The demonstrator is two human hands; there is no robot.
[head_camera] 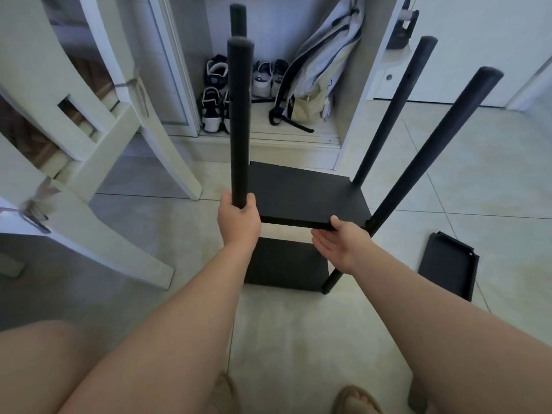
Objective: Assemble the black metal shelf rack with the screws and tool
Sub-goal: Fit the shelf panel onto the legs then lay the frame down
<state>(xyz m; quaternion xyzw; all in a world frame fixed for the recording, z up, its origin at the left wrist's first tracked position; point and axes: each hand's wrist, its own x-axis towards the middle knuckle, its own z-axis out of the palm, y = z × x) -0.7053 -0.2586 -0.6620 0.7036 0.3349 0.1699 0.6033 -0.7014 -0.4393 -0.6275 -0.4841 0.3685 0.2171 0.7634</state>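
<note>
The black rack (301, 204) stands on the pale tiled floor (298, 330), right in front of the person. It has four tall poles, a top shelf (298, 186) and a bottom shelf (283, 261) just under it. The left hand (239, 219) grips the near left pole (239, 121) low down, with its fingers curled tight round it. The right hand (337, 246) is at the front edge of the top shelf, palm up, with its fingers straight and loose and the thumb touching the edge. It holds nothing. One more black shelf (448, 264) lies flat on the floor, off to the right. A white chair (89, 130) is on the left. Behind the rack there is a cupboard with shoes (213, 109) and a bag (316, 70) inside.
</note>
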